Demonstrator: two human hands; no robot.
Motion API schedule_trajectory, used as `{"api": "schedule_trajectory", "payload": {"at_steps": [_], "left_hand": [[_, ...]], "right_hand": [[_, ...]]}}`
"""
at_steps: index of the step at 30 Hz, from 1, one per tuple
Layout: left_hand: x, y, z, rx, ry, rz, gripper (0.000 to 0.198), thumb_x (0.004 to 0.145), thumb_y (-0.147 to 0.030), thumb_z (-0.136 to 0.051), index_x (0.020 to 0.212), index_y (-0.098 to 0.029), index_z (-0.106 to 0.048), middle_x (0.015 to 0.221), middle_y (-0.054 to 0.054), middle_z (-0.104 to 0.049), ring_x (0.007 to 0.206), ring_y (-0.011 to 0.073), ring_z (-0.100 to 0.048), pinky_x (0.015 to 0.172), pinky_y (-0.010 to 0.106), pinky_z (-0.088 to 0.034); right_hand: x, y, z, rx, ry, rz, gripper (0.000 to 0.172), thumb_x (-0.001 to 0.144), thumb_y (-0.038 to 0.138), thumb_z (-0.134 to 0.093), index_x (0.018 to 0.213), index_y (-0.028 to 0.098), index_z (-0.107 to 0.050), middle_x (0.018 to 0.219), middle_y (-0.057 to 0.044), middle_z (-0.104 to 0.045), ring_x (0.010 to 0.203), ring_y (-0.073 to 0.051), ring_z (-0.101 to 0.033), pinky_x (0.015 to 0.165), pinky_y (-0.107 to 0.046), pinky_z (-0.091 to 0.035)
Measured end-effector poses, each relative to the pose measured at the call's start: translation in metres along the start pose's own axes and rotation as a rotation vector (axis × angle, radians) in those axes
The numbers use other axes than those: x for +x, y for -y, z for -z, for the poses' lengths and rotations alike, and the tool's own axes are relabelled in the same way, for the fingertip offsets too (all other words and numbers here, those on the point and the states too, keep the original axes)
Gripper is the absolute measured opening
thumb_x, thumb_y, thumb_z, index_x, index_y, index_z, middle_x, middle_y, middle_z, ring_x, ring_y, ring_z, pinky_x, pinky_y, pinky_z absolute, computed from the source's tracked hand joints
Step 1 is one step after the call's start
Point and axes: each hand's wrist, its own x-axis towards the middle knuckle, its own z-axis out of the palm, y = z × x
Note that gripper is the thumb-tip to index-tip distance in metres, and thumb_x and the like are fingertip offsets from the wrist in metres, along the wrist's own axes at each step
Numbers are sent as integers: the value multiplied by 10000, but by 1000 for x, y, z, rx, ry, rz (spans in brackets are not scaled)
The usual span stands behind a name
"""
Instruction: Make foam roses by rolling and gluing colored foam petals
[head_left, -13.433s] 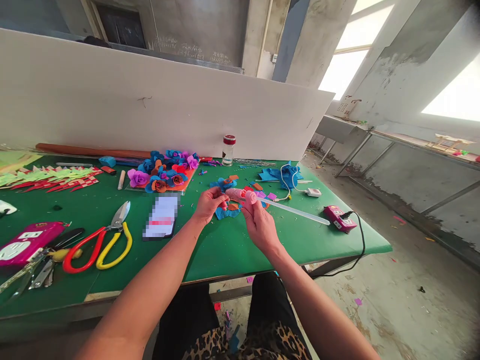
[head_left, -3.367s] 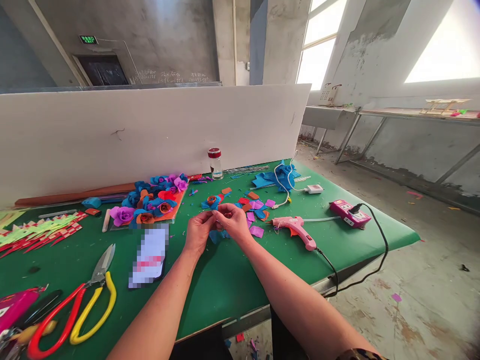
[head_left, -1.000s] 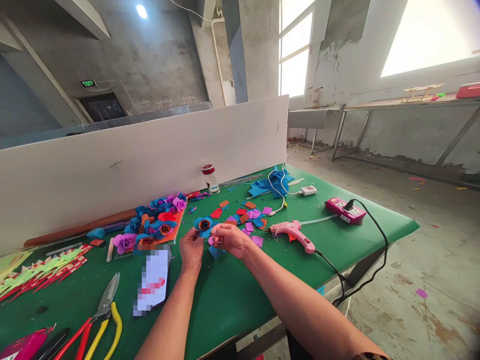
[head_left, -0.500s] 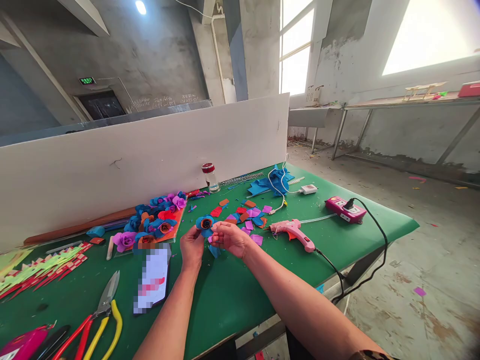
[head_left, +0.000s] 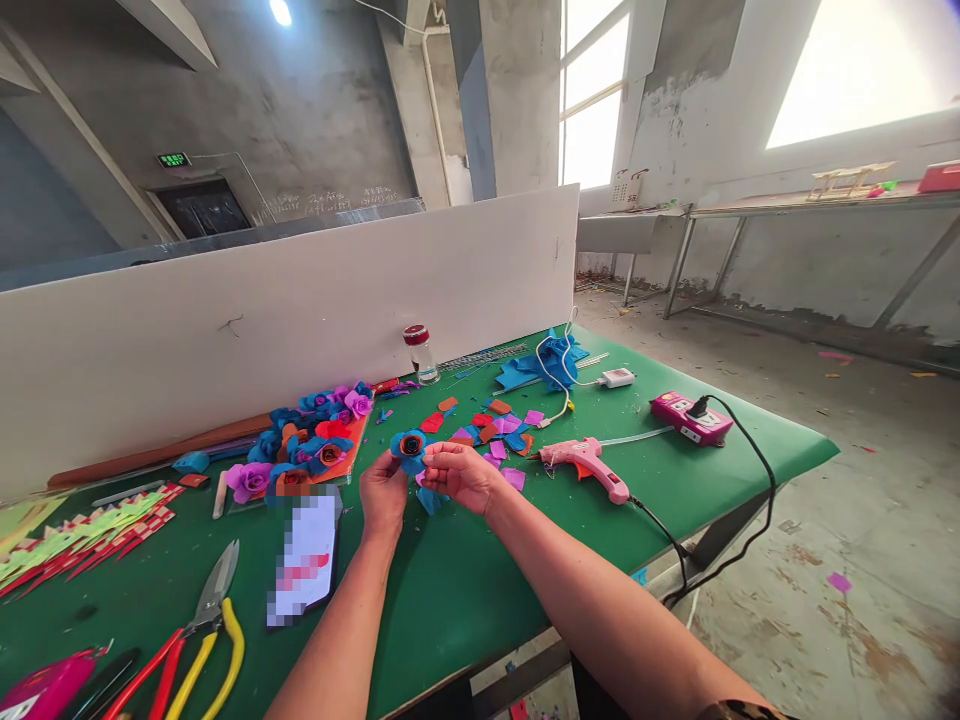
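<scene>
Between my two hands is a blue paper flower (head_left: 409, 449) with an orange and dark centre, held above the green table. My left hand (head_left: 383, 495) grips it from below and the left. The fingertips of my right hand (head_left: 463, 476) pinch a blue petal at its right edge. Under the hands, a blue paper piece (head_left: 430, 501) shows partly. Just beyond them lie loose paper petals (head_left: 495, 425) in red, orange, purple and blue. To the left, finished paper roses (head_left: 315, 440) are heaped on an orange sheet.
A pink glue gun (head_left: 589, 465) lies to the right, its cord running off the table edge by a power strip (head_left: 690, 417). A phone (head_left: 306, 560), large scissors (head_left: 214, 600) and zigzag paper strips (head_left: 90, 530) are on the left. A red-lidded jar (head_left: 420, 355) stands by the white board (head_left: 300, 310).
Almost nothing differs. Both hands stay on the blue paper flower, which has shifted only very slightly.
</scene>
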Motion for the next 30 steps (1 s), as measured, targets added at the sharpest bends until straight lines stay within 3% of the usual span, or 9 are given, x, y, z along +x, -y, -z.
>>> {"api": "schedule_trajectory", "payload": {"at_steps": [6, 14, 20, 26, 30], "left_hand": [[1, 1, 0, 8, -14, -2, 137, 572, -294, -758, 644, -184, -721, 610, -35, -676, 607, 142, -558, 621, 250, -452], [1, 3, 1, -14, 3, 13, 150, 557, -282, -777, 641, -174, -717, 613, -28, -657, 585, 122, -507, 599, 234, -415], [2, 4, 3, -33, -71, 20, 274, 541, -336, -804, 529, -161, -594, 491, -72, -468, 516, 78, -362, 511, 203, -302], [2, 7, 6, 22, -78, -21, 241, 567, -327, -785, 543, -157, -616, 486, -74, -443, 510, 77, -341, 497, 205, -270], [4, 11, 6, -9, -47, -30, 190, 577, -311, -777, 590, -155, -670, 533, -53, -529, 545, 93, -407, 529, 210, -325]], "right_hand": [[-2, 2, -3, 4, -29, -17, 305, 542, 223, -855, 759, 141, -657, 582, 35, -621, 533, -80, -569, 717, -280, -496], [-5, 5, -6, -78, -27, -22, 256, 573, 274, -813, 710, 150, -636, 600, 20, -614, 551, -102, -545, 630, -273, -468], [-5, 8, -7, -59, -16, -77, 340, 661, 450, -762, 730, 135, -652, 671, -1, -633, 579, -99, -552, 640, -268, -457], [-6, 0, -8, -111, 16, -25, 353, 576, 338, -855, 758, 181, -597, 605, 48, -599, 559, -93, -535, 644, -263, -453], [-5, -1, -7, -78, -1, -20, 375, 564, 342, -871, 767, 176, -604, 580, 54, -587, 548, -81, -522, 629, -243, -451]]}}
